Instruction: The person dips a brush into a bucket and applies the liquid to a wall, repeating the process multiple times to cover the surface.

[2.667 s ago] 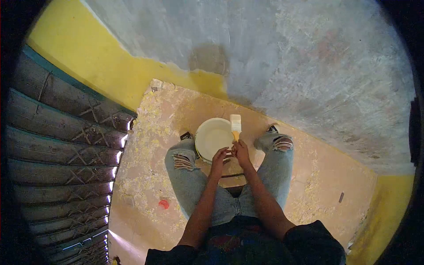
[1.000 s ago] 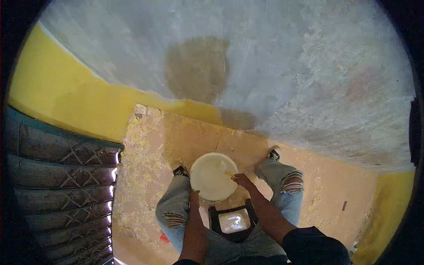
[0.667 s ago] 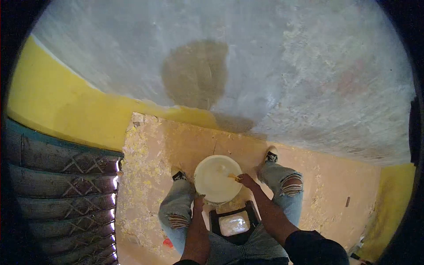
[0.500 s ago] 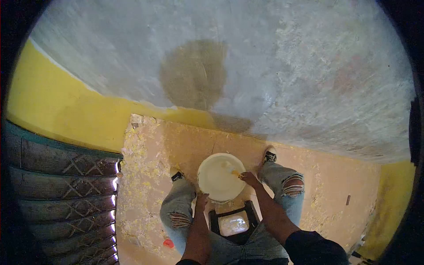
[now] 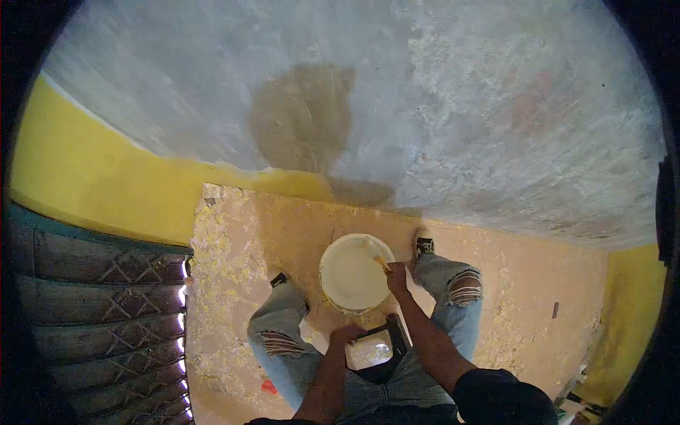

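Note:
A round bucket of whitish, creamy stuff [image 5: 353, 275] stands on the floor between the person's feet. My right hand [image 5: 398, 276] is closed on the handle of a brush [image 5: 381, 262], whose head lies over the bucket near its upper right rim. Below the bucket, my left hand [image 5: 346, 335] is at the upper left edge of a dark seat with a pale, shiny top [image 5: 370, 351]. Its fingers are too small and dark to make out their grip.
A grey, patchy wall [image 5: 482, 127] rises in front, with yellow paint [image 5: 106, 156] at left. Yellow flakes [image 5: 227, 269] litter the floor. Dark slatted panels [image 5: 106, 297] stand at left, and a red scrap [image 5: 268, 387] lies near the left leg.
My left hand has moved from the bucket's lower rim down to the seat. The brush has tilted more upright, its head now nearer the rim. The view has shifted slightly.

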Motion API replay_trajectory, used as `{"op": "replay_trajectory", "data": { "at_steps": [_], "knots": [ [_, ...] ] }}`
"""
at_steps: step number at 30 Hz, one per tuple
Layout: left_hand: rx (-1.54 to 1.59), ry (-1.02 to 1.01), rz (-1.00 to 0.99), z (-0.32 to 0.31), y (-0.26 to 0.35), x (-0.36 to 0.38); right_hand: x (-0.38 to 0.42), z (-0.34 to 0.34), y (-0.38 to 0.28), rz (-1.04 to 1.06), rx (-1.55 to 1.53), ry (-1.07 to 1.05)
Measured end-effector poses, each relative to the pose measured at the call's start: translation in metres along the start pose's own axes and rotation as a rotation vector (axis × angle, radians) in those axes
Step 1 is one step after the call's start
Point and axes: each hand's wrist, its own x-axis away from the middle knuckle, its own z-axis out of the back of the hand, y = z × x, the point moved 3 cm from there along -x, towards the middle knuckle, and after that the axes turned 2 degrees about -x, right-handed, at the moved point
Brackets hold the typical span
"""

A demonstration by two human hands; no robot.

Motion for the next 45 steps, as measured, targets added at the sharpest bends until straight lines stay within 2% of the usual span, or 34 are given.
{"op": "replay_trajectory", "data": {
  "at_steps": [1,2,3,4,6,7,8,9,10,12,13,15,16,18,19,21,22,25,27,28,29,30,31,32,33,34,35,36,37,38,39,41,43,45],
  "knots": [
    [-0.15,-0.249,0.045,-0.017,0.018,0.032,-0.001,-0.006,0.0,0.004,-0.004,0.006],
    [-0.422,-0.438,0.259,-0.044,0.018,0.023,-0.002,-0.016,0.003,-0.026,-0.152,-0.029],
    [-0.446,-0.615,0.375,-0.071,0.015,0.023,-0.002,-0.026,0.007,-0.052,-0.299,-0.064],
    [-0.414,-0.603,0.322,-0.088,0.02,0.038,-0.001,-0.03,0.002,-0.046,-0.302,-0.058],
    [-0.428,-0.598,0.309,-0.092,0.054,0.029,-0.001,-0.03,-0.017,0.042,-0.346,0.099],
    [-0.435,-0.602,0.3,-0.084,-0.012,0.043,-0.004,-0.016,-0.034,0.046,-0.347,0.1],
    [-0.445,-0.604,0.293,-0.092,0.038,0.026,-0.007,0.003,-0.06,0.041,-0.231,-0.007],
    [-0.456,-0.606,0.287,-0.094,0.046,0.023,-0.013,0.011,-0.075,0.033,-0.115,-0.113],
    [-0.47,-0.61,0.282,-0.089,0.04,0.026,-0.014,0.005,-0.073,0.033,-0.119,-0.106],
    [-0.508,-0.615,0.269,-0.077,0.039,0.029,-0.009,-0.013,-0.056,-0.127,-0.49,-0.008],
    [-0.529,-0.622,0.262,-0.09,0.059,0.018,-0.012,-0.014,-0.056,-0.128,-0.491,0.005],
    [-0.547,-0.662,0.259,-0.088,0.058,0.014,0.002,-0.006,-0.055,-0.222,-0.721,0.047],
    [-0.549,-0.687,0.259,-0.089,0.05,0.014,0.006,0.0,-0.051,-0.241,-0.714,0.044],
    [-0.548,-0.738,0.266,-0.085,0.027,0.014,0.012,0.026,-0.069,-0.132,-0.225,-0.091],
    [-0.546,-0.757,0.263,-0.09,0.032,0.011,0.018,0.023,-0.061,-0.142,-0.22,-0.102],
    [-0.545,-0.784,0.25,-0.09,0.033,0.005,0.022,0.01,-0.04,-0.232,-0.429,-0.095],
    [-0.545,-0.796,0.253,-0.103,0.056,-0.006,0.025,0.004,-0.033,-0.24,-0.434,-0.102],
    [-0.555,-0.819,0.278,-0.102,0.049,-0.01,0.027,0.002,-0.012,-0.19,-0.398,0.012],
    [-0.484,-0.791,0.255,-0.099,0.037,-0.005,0.037,0.002,0.0,-0.275,-0.295,-0.198],
    [-0.415,-0.76,0.223,-0.097,0.042,-0.004,0.042,0.001,0.003,-0.207,-0.176,-0.146],
    [-0.331,-0.92,0.444,-0.099,-0.041,-0.121,0.047,-0.001,0.009,-0.14,-0.054,-0.094],
    [-0.304,-0.382,-0.001,-0.089,0.036,-0.055,0.054,-0.006,0.016,-0.058,-0.068,0.043],
    [-0.011,-0.501,-0.448,-0.039,-0.009,-0.11,0.058,-0.006,0.015,0.028,-0.08,0.175],
    [-0.469,-0.092,-0.551,-0.022,-0.004,-0.111,0.049,0.014,-0.004,-0.025,-0.09,0.089],
    [-0.922,0.342,-0.62,0.002,0.03,-0.112,0.035,0.035,-0.022,-0.071,-0.099,0.01],
    [-0.709,0.431,-0.49,0.021,0.066,-0.083,0.031,0.031,-0.017,-0.07,-0.096,-0.004],
    [-0.5,0.513,-0.359,0.039,0.089,-0.054,0.026,0.017,-0.003,-0.136,-0.295,-0.006],
    [-0.499,0.512,-0.355,0.06,0.079,-0.065,0.017,0.013,-0.006,-0.205,-0.495,-0.002],
    [-0.423,0.682,-0.567,0.085,0.078,-0.075,0.012,0.012,-0.01,-0.205,-0.496,0.0],
    [-0.341,0.845,-0.778,0.106,0.077,-0.082,0.008,0.028,-0.031,-0.339,-0.528,0.018],
    [-0.343,0.844,-0.775,0.118,0.084,-0.084,0.004,0.035,-0.046,-0.473,-0.558,0.032],
    [-0.35,1.073,-0.464,0.14,0.098,-0.077,-0.005,0.027,-0.055,-0.476,-0.623,0.041],
    [-0.314,1.059,-0.451,0.144,0.116,-0.064,-0.006,0.012,-0.061,-0.481,-0.687,0.049],
    [-0.274,1.046,-0.448,0.15,0.117,-0.083,-0.012,-0.005,-0.065,-0.467,-1.088,0.216]
  ]
}}
